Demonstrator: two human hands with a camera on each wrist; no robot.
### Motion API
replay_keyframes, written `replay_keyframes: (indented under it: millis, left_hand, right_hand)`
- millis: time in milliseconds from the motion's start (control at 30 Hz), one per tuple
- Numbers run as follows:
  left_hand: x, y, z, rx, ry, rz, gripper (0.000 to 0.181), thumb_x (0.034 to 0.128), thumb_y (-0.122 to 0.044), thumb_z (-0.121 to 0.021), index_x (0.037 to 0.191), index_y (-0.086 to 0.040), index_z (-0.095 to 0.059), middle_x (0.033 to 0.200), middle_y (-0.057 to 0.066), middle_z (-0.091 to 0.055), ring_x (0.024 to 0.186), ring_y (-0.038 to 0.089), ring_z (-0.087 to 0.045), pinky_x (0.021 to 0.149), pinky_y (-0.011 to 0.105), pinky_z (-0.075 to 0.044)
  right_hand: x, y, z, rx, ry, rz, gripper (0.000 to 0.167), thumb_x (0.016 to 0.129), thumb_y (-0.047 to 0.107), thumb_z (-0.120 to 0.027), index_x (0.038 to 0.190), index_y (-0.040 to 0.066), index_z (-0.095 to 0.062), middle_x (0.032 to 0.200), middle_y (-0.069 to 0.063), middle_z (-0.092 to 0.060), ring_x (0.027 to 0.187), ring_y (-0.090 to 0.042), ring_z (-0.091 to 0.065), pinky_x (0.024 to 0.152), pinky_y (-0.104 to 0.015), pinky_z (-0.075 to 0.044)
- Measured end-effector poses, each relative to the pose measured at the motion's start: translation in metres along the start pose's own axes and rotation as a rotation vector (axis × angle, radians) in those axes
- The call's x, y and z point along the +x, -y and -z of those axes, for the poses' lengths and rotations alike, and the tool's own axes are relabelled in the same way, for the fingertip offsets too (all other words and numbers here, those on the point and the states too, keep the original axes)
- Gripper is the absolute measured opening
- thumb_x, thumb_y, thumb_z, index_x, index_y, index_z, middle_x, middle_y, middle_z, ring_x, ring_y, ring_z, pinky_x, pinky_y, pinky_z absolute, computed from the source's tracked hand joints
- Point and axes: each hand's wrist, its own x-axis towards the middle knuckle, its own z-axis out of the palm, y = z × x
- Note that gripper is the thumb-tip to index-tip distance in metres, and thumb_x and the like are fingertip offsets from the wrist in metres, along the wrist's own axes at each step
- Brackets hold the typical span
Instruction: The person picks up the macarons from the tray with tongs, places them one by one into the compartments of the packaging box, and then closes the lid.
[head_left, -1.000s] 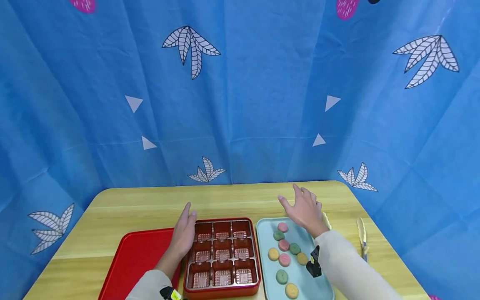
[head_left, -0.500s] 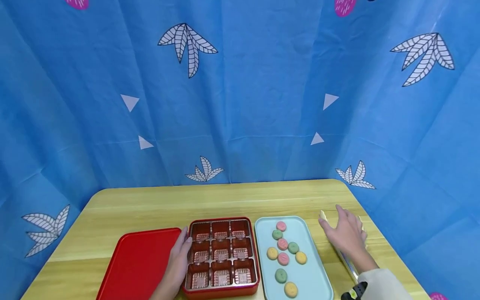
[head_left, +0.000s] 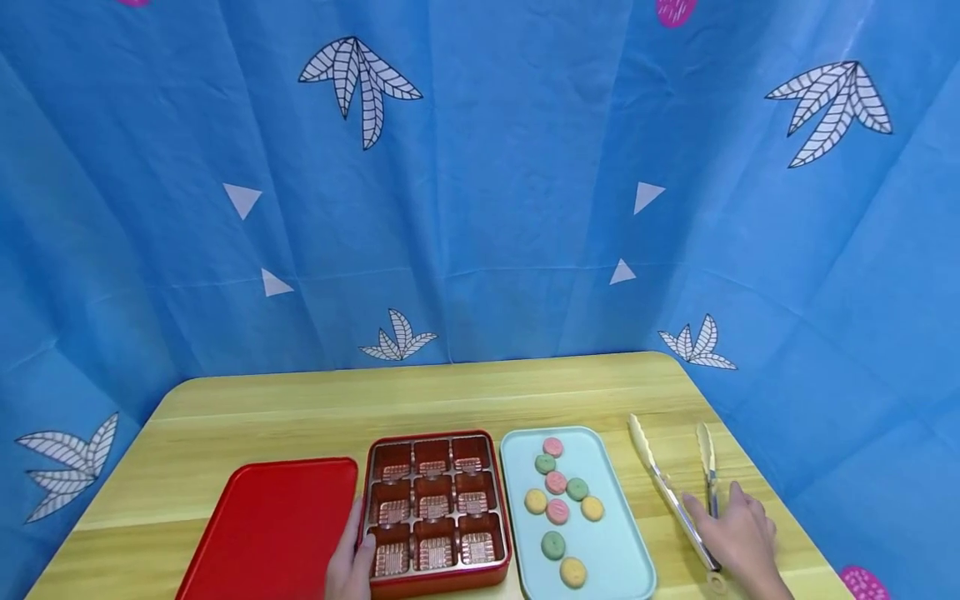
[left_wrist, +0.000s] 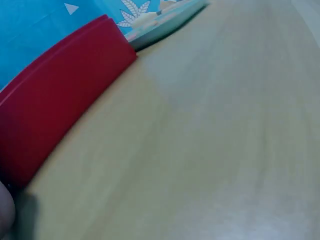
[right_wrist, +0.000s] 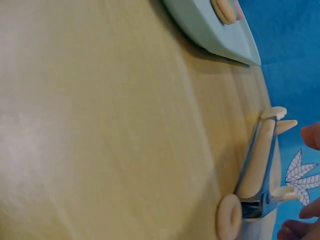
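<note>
Along the left wall of a red square box [head_left: 495,575] my left hand [head_left: 348,562] lies with its fingers fairly straight. The box has a brown insert of several compartments [head_left: 433,500]. My right hand [head_left: 738,533] is just over a pair of metal tongs [head_left: 678,508] with cream tips and a ring at the handle end. In the right wrist view its fingers [right_wrist: 311,136] show apart from the tongs [right_wrist: 257,165]. Between the box and the tongs is a light blue tray [head_left: 630,567] bearing pink, green and yellow macarons [head_left: 557,510].
A flat red lid [head_left: 277,517] lies left of the box on the wood-grain table [head_left: 262,408]. Behind the table hangs a blue curtain [head_left: 480,183] with leaf prints.
My right hand has moved right and nearer, from above the tray to the tongs' handle end. The left hand has come down and back against the box's left side.
</note>
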Motion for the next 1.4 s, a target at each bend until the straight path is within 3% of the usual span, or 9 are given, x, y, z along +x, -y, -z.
replay_keyframes:
  millis: [100,200,267,367,500,700,967,1233,1400]
  left_hand:
    - [-0.006,0.005,-0.001,0.017,-0.039,-0.047,0.052,0.0972,-0.016,-0.042,0.147,-0.006,-0.032,0.146,0.021,-0.038,0.129,-0.002,-0.030,0.094,0.000,-0.021]
    - [-0.010,0.008,-0.003,0.061,-0.085,-0.083,0.049,0.0969,-0.016,-0.044,0.145,-0.009,-0.037,0.143,0.018,-0.043,0.114,-0.020,-0.027,0.087,-0.005,-0.020]
    - [-0.011,0.009,-0.005,0.103,-0.115,-0.111,0.048,0.0968,-0.014,-0.043,0.144,-0.009,-0.039,0.140,0.017,-0.047,0.117,-0.014,-0.034,0.088,-0.002,-0.025]
    - [-0.012,0.010,-0.008,0.182,-0.167,-0.155,0.045,0.0971,-0.011,-0.042,0.142,-0.010,-0.043,0.135,0.015,-0.054,0.119,0.009,-0.047,0.088,0.005,-0.034]
    - [-0.011,0.009,-0.011,0.200,-0.179,-0.175,0.044,0.0981,-0.010,-0.040,0.141,-0.009,-0.044,0.134,0.014,-0.054,0.119,0.029,-0.051,0.092,0.018,-0.042]
    - [-0.011,0.006,-0.011,0.184,-0.160,-0.177,0.043,0.1009,-0.015,-0.036,0.143,-0.007,-0.041,0.135,0.018,-0.052,0.122,0.033,-0.049,0.096,0.048,-0.042]
    - [-0.014,0.006,-0.010,0.173,-0.156,-0.143,0.044,0.0991,-0.010,-0.037,0.143,-0.009,-0.041,0.136,0.019,-0.051,0.123,0.034,-0.048,0.099,0.052,-0.040]
    - [-0.014,0.009,-0.012,0.185,-0.159,-0.154,0.044,0.0978,-0.009,-0.037,0.141,-0.007,-0.043,0.132,0.021,-0.053,0.120,0.037,-0.051,0.096,0.054,-0.043]
    - [-0.012,0.008,-0.009,0.195,-0.162,-0.159,0.044,0.0987,-0.011,-0.037,0.142,-0.008,-0.042,0.133,0.020,-0.053,0.121,0.036,-0.050,0.096,0.053,-0.042]
  right_hand:
    - [0.000,-0.001,-0.006,-0.001,0.014,-0.002,0.108,0.088,0.063,-0.046,0.137,-0.026,-0.009,0.132,-0.051,-0.020,0.119,-0.063,-0.020,0.097,-0.068,-0.020]
    - [0.000,0.001,-0.012,-0.006,0.005,-0.010,0.111,0.084,0.069,-0.046,0.137,-0.024,-0.015,0.128,-0.050,-0.026,0.115,-0.064,-0.026,0.092,-0.069,-0.026]
    - [0.000,0.003,-0.017,0.001,-0.003,-0.018,0.113,0.082,0.070,-0.048,0.137,-0.023,-0.015,0.127,-0.049,-0.028,0.113,-0.064,-0.027,0.092,-0.069,-0.028]
    - [0.002,0.006,-0.021,0.012,-0.025,-0.033,0.115,0.080,0.070,-0.052,0.136,-0.025,-0.016,0.124,-0.050,-0.028,0.113,-0.063,-0.026,0.093,-0.069,-0.028]
    - [0.005,0.007,-0.024,0.013,-0.070,-0.071,0.120,0.075,0.071,-0.058,0.132,-0.027,-0.020,0.120,-0.049,-0.029,0.112,-0.061,-0.026,0.093,-0.067,-0.027]
    - [0.012,0.014,-0.027,0.005,-0.147,-0.135,0.111,0.066,0.071,-0.067,0.115,-0.022,-0.034,0.106,-0.041,-0.036,0.103,-0.053,-0.031,0.086,-0.059,-0.032]
    - [0.011,0.011,-0.028,0.024,-0.173,-0.139,0.108,0.064,0.067,-0.072,0.115,-0.023,-0.039,0.102,-0.040,-0.040,0.100,-0.055,-0.037,0.078,-0.057,-0.037]
    - [0.007,0.004,-0.014,0.027,-0.076,-0.110,0.114,0.065,0.069,-0.070,0.122,-0.024,-0.035,0.109,-0.044,-0.036,0.100,-0.055,-0.041,0.075,-0.058,-0.042]
    - [0.012,0.005,-0.010,0.026,-0.077,-0.055,0.095,0.068,0.066,-0.070,0.106,-0.018,-0.049,0.103,-0.038,-0.050,0.094,-0.048,-0.050,0.069,-0.050,-0.045]
